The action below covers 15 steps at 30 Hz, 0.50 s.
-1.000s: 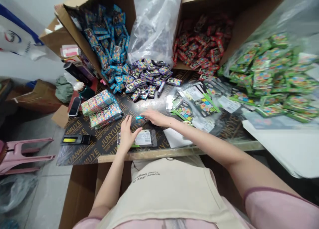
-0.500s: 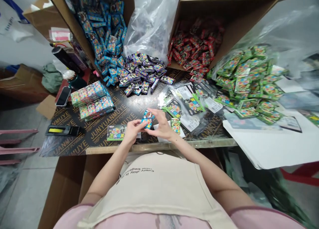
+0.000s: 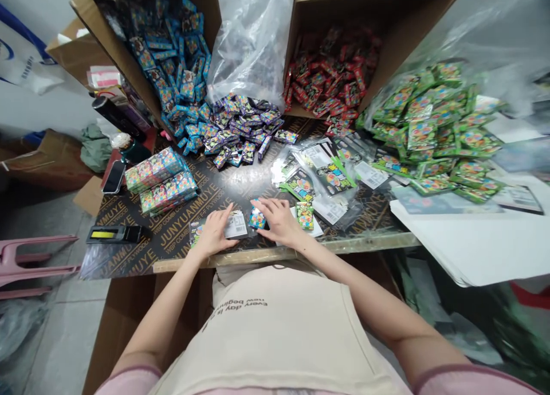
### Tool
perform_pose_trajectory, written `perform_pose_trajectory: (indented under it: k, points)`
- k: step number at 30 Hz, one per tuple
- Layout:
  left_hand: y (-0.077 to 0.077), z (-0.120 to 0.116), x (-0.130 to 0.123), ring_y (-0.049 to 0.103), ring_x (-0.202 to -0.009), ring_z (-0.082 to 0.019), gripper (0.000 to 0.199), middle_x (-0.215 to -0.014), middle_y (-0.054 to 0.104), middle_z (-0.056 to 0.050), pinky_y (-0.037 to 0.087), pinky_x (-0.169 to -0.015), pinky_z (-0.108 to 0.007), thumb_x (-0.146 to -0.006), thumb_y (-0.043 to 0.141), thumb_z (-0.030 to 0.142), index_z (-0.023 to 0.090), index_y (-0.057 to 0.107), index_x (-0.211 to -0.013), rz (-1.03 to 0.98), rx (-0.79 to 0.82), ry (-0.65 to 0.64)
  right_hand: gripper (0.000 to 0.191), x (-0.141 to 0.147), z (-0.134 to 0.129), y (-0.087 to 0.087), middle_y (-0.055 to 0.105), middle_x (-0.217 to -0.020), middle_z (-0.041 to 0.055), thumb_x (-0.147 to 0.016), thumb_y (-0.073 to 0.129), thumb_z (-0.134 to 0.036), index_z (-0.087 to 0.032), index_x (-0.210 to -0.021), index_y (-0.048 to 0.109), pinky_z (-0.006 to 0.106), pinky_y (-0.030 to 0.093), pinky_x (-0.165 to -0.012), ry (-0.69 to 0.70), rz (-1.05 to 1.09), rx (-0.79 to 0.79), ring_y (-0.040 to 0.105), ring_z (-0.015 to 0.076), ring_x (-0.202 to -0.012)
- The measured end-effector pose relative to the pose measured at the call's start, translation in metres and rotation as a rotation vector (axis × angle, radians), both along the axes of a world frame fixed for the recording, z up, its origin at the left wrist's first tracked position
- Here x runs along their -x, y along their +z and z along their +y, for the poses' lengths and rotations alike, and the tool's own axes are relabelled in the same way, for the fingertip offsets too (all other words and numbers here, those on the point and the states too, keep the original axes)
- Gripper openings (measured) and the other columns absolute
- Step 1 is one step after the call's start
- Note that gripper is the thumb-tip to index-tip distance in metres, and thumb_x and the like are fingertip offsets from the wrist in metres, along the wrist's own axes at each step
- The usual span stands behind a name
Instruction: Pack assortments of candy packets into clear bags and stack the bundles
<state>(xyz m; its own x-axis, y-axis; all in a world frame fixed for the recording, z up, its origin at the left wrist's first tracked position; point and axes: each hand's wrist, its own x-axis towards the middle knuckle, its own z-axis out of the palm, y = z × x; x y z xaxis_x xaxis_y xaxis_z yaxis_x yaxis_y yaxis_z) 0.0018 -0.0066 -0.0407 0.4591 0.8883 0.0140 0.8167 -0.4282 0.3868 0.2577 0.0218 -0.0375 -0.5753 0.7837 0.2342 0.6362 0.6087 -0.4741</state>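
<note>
A small blue candy packet (image 3: 256, 217) with a colourful print lies near the table's front edge. My right hand (image 3: 278, 220) has its fingers at the packet's upper part and its thumb by the lower edge, gripping it. To the left, my left hand (image 3: 216, 230) rests with outstretched fingers on a flat printed bag (image 3: 237, 225), whose barcode label shows and whose middle the hand covers. A green packet (image 3: 305, 216) lies on a white card just right of my right hand.
Heaps of blue packets (image 3: 189, 85), purple packets (image 3: 244, 125), red packets (image 3: 339, 79) and green packets (image 3: 433, 120) stand at the back. Flat printed bags (image 3: 329, 177) lie right of centre. Stacked boxes (image 3: 161, 183), a phone (image 3: 114, 176) and a tape dispenser (image 3: 114, 234) sit at left.
The blue packet, held up between both hands before, is now down on the table under my right hand. My left hand has let go and moved left onto the flat bag.
</note>
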Motion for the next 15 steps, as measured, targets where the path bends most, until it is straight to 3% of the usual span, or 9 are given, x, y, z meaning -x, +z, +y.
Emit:
perform_pose_trajectory:
  k: [3, 10, 13, 15]
  points:
    - [0.004, 0.001, -0.001, 0.05, -0.119, -0.033, 0.113, -0.133, 0.051, -0.016, 0.036, -0.104, -0.05, -0.069, 0.075, 0.036, 0.02, 0.004, -0.155, -0.047, -0.042, 0.021, 0.078, -0.001, -0.004, 0.004, 0.056, -0.133, 0.0162, -0.075, 0.069, -0.034, -0.019, -0.145, 0.038, 0.044, 0.033, -0.09, 0.069, 0.023, 0.056, 0.051, 0.0328, -0.113]
    - [0.009, 0.0, -0.006, 0.047, -0.127, -0.032, 0.12, -0.139, 0.05, -0.013, 0.022, -0.116, -0.055, -0.066, 0.077, 0.034, 0.023, -0.004, -0.154, -0.122, 0.043, -0.083, 0.096, -0.004, 0.007, -0.001, 0.055, -0.135, 0.0152, -0.073, 0.073, -0.039, -0.022, -0.152, 0.022, 0.046, 0.034, -0.096, 0.275, 0.099, 0.187, 0.047, 0.0321, -0.119]
    - [0.012, 0.001, -0.005, 0.049, -0.125, -0.032, 0.12, -0.139, 0.05, -0.014, 0.029, -0.112, -0.054, -0.066, 0.078, 0.035, 0.024, -0.002, -0.154, -0.165, 0.045, 0.017, 0.101, -0.002, 0.008, -0.004, 0.048, -0.142, 0.0178, -0.069, 0.076, -0.055, -0.022, -0.151, 0.027, 0.05, 0.031, -0.1, 0.141, 0.132, 0.12, 0.042, 0.0353, -0.126]
    - [0.013, 0.004, -0.004, 0.05, -0.123, -0.032, 0.121, -0.135, 0.052, -0.013, 0.035, -0.108, -0.051, -0.065, 0.079, 0.037, 0.025, -0.002, -0.154, -0.204, 0.032, 0.113, 0.103, 0.002, 0.003, -0.003, 0.056, -0.134, 0.0163, -0.068, 0.076, -0.059, -0.023, -0.151, 0.027, 0.05, 0.029, -0.102, 0.057, 0.175, 0.086, 0.045, 0.0348, -0.125]
